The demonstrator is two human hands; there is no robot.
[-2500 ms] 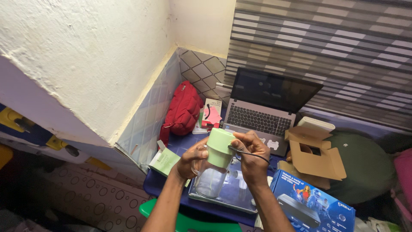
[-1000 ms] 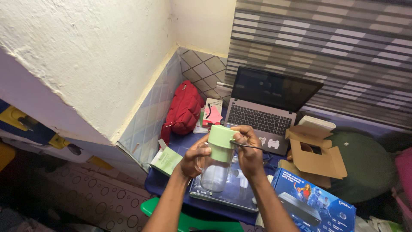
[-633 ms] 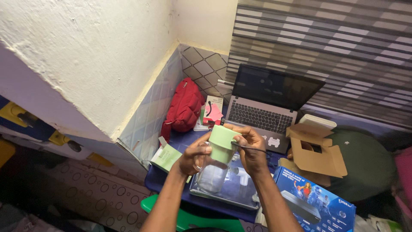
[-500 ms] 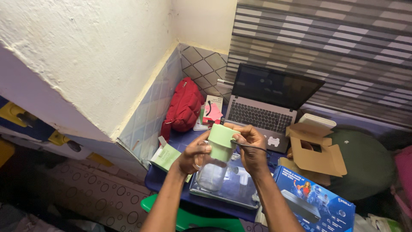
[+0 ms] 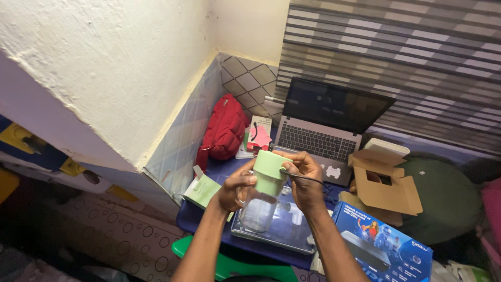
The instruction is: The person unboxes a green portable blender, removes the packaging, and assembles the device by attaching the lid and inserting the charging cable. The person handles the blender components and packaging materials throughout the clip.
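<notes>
From my feed, the surface carrying everything is a small table with a dark blue top (image 5: pixel 209 222), pushed into the corner against the tiled wall. On it I see an open laptop (image 5: pixel 321 141) at the back, a red bag (image 5: pixel 224 130) leaning by the tiles, and a pink-and-white packet (image 5: pixel 258 137) between the two. Near the left edge lies a small light-green box (image 5: pixel 201 190). At the front a flat clear plastic package (image 5: pixel 282 232) rests on the top. To the right sit an open brown cardboard box (image 5: pixel 383 185) and a blue printed box (image 5: pixel 383 245), though I cannot tell whether those two rest on the table itself.
</notes>
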